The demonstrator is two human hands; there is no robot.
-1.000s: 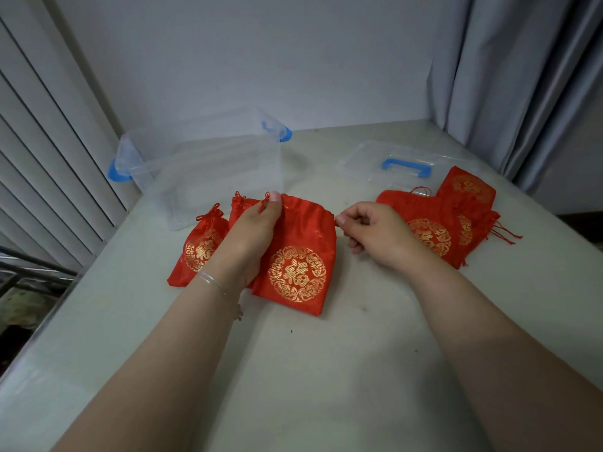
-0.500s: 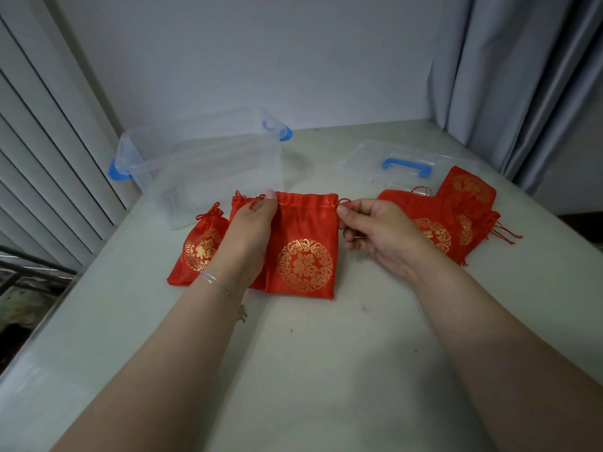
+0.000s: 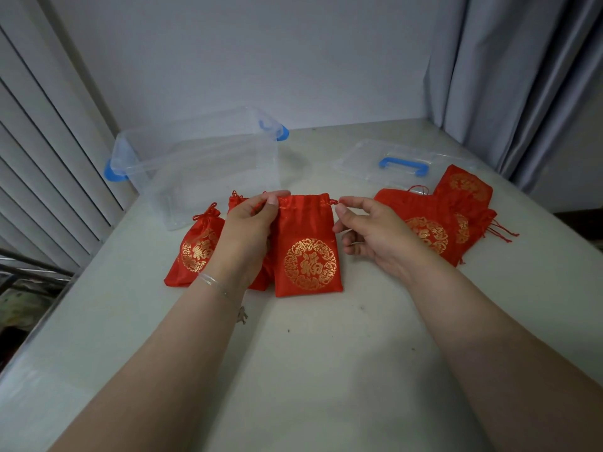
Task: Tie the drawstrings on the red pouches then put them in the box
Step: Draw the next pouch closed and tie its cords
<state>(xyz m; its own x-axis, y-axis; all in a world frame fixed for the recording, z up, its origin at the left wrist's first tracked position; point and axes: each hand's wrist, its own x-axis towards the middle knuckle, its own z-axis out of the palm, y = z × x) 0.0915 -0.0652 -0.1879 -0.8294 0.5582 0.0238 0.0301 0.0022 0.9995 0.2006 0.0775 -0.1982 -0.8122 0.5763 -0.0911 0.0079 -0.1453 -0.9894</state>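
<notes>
We had the red pouch at the middle of the table, mouth gathered. Our left hand pinched its top left corner between thumb and forefinger, while our right hand pinched the drawstring knot at the top right, other fingers loosely curled. A tied pouch lay just left, a pile of pouches to the right, and the clear box stood open behind, its lid beside it.
</notes>
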